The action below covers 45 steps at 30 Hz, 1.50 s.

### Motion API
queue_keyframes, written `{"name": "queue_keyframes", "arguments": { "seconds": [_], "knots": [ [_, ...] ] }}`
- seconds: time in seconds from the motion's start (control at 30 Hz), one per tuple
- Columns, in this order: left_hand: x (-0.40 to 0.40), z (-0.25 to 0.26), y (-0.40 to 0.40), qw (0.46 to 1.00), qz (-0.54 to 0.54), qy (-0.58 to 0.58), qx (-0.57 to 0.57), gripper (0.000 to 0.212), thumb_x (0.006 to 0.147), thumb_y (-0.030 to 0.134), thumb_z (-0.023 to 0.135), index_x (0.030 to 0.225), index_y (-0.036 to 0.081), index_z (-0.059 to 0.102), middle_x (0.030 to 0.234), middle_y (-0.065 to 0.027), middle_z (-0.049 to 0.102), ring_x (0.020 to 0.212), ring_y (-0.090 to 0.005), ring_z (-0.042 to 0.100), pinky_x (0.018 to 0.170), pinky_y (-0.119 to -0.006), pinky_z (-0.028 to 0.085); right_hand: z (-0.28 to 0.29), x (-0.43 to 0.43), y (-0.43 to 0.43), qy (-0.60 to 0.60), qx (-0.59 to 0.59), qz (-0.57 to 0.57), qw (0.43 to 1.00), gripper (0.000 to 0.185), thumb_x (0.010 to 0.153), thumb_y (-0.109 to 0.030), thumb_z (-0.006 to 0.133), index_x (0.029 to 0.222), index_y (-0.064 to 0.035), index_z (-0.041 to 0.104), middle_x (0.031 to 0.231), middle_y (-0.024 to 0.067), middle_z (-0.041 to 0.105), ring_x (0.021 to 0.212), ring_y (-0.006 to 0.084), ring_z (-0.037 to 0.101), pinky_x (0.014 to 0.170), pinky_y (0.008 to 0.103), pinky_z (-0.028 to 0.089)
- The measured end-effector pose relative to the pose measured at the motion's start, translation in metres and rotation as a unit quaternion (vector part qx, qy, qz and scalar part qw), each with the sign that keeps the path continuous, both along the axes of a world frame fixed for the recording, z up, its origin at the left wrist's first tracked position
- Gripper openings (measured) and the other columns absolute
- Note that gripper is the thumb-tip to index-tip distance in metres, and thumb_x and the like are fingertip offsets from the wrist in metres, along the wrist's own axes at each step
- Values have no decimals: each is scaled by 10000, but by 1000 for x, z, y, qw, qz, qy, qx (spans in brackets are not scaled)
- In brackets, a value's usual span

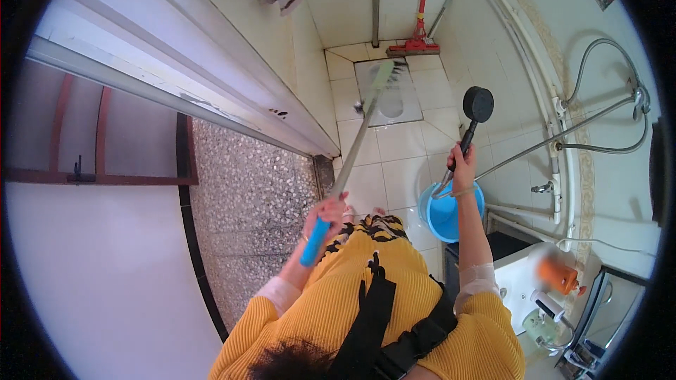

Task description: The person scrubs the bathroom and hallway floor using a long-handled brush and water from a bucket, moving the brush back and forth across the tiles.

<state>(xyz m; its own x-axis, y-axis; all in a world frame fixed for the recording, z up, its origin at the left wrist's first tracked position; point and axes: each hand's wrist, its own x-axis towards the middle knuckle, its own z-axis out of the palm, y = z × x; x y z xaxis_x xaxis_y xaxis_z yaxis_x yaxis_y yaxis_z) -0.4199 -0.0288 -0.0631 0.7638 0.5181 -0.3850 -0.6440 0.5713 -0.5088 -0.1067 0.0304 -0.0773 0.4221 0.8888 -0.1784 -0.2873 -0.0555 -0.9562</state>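
Observation:
My left hand (pixel 326 216) grips the long pole of a floor brush (pixel 355 150) near its blue handle end. The brush's pale green head, blurred, is over the far part of the squat toilet (pixel 392 109) in the tiled floor. In my right hand (pixel 462 164) is a black handheld shower head (pixel 478 105), held up to the right of the toilet. Its metal hose (pixel 520 155) runs back to the wall fitting on the right. Below my right hand stands a light blue bucket (pixel 442 216), partly hidden by my wrist. Whether water is flowing cannot be told.
A red mop (pixel 414 46) leans at the far wall beside a vertical pipe (pixel 375 15). White pipes (pixel 564 195) line the right wall. A washbasin (pixel 515 285) with an orange bottle (pixel 559 275) is at lower right. The door frame (pixel 248 79) and speckled floor (pixel 248 195) lie left.

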Motion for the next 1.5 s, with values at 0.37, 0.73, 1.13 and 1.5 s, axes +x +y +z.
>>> {"name": "queue_keyframes", "arguments": {
  "seconds": [0.37,0.73,1.13,1.5],
  "knots": [
    [-55,31,1,951,-169,258,-19,171,797,116,424,646,71,357,502,37,319,377,-13,320,324,-141,297,3,-25,1,-39,-28,-32,998,100,769,-67,453,842,-45,388,588,-1,393,453,62,357,401,192,303],
    [15,-45,107,952,33,266,146,202,784,84,397,590,71,342,473,23,329,361,-48,323,333,-165,287,-14,22,50,-11,-62,-21,998,85,771,-88,459,822,-57,398,591,-10,392,447,57,349,396,179,289],
    [36,-14,136,935,-90,337,57,194,774,73,414,600,66,328,478,23,325,335,-35,299,305,-153,268,-41,61,62,-67,-101,-18,992,120,761,-73,457,862,-39,404,584,-5,398,461,56,368,393,182,298],
    [-116,-9,84,917,-332,213,57,207,813,96,353,608,69,336,506,35,317,364,-32,306,318,-165,269,-33,-21,15,-98,-99,-139,980,107,758,-117,477,787,-37,412,544,-11,391,453,55,363,389,200,294]
  ]
}}
